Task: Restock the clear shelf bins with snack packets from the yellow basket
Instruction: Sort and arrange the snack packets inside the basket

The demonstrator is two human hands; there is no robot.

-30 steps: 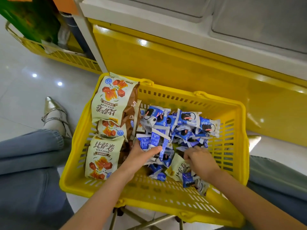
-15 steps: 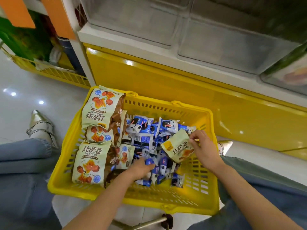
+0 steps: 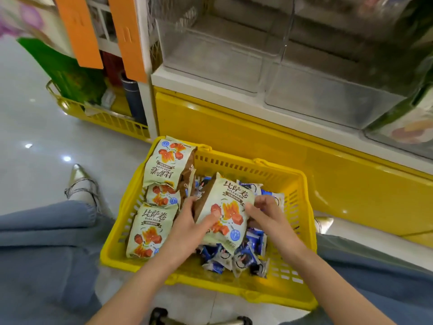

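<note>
A yellow basket (image 3: 302, 231) sits on the floor below the shelf. Both hands hold a large pale-green snack bag (image 3: 230, 207) above the basket's middle. My left hand (image 3: 187, 228) grips its left edge with the thumb across the front. My right hand (image 3: 267, 219) grips its right edge. Three more large green bags (image 3: 150, 228) lie along the basket's left side. Several small blue and white packets (image 3: 234, 256) fill the bottom under the held bag. Clear shelf bins (image 3: 210, 55) stand above, looking empty.
A yellow base panel (image 3: 257, 137) runs under the white shelf edge. Another yellow basket (image 3: 105, 118) with green packaging stands at the back left. Orange tags (image 3: 79, 31) hang at the top left. My knees in blue jeans flank the basket; a silver shoe (image 3: 79, 184) rests on the tiled floor.
Both hands have left the small packets and now grip a large green bag raised over the basket's middle. The view has tilted up, showing more of the shelf bins.
</note>
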